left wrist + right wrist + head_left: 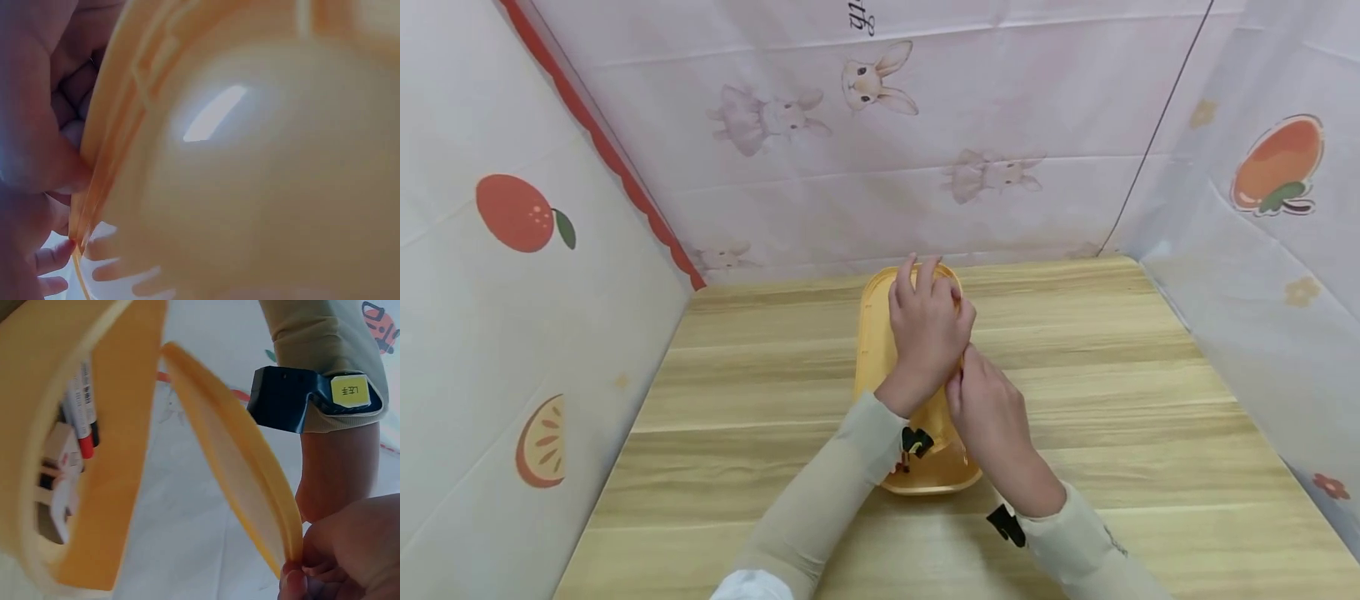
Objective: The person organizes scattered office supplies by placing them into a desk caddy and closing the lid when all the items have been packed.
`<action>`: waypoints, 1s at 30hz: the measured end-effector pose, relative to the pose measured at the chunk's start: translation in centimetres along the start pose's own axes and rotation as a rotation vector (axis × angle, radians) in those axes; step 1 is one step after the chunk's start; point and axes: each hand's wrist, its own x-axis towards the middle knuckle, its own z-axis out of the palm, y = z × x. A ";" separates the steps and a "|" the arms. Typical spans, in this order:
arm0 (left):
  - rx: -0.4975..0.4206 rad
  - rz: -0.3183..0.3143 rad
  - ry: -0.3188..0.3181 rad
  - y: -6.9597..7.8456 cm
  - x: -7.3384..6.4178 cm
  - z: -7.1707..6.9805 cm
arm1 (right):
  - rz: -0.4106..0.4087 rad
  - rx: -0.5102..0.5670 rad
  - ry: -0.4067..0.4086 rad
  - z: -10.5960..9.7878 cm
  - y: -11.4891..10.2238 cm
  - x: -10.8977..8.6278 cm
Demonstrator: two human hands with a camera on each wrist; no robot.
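Observation:
A yellow lid [874,333] is raised and tilted over a yellow box [936,482], overlapping most of it in the head view. My right hand [994,412] pinches the lid's right edge between thumb and fingers. In the right wrist view, the lid [240,456] stands apart from the box wall [119,469], with the right hand [350,556] at its lower end. My left hand [928,329] lies over the lid's far part, fingers spread towards the far rim. In the left wrist view, the lid's glossy face [250,187] mirrors spread fingers.
Inside the box are markers [81,412] and small white items [59,487]. The box stands on a wood-grain table [760,400], near a printed cloth backdrop [820,208]. Cloth walls [467,333] rise at the left and right.

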 end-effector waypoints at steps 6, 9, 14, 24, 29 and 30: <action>-0.154 -0.079 0.012 0.1 0.6 -2.4 | -0.020 -0.045 0.097 -0.8 -1.1 0.4; -0.203 -0.097 0.014 -0.2 0.7 -3.4 | -0.049 -0.058 0.121 -0.9 -1.5 0.4; -0.292 -0.111 -0.011 -0.6 0.8 -4.4 | -0.110 -0.064 0.182 -0.9 -1.6 0.5; -0.355 -0.110 -0.102 -1.8 0.6 -5.3 | -0.004 0.142 0.027 -2.3 0.6 1.3; -0.382 -0.113 -0.130 -2.2 0.2 -6.4 | 0.284 0.500 -0.229 -1.0 3.9 2.5; -0.386 -0.114 -0.134 -2.2 0.1 -6.6 | 0.324 0.558 -0.265 -0.5 4.5 2.6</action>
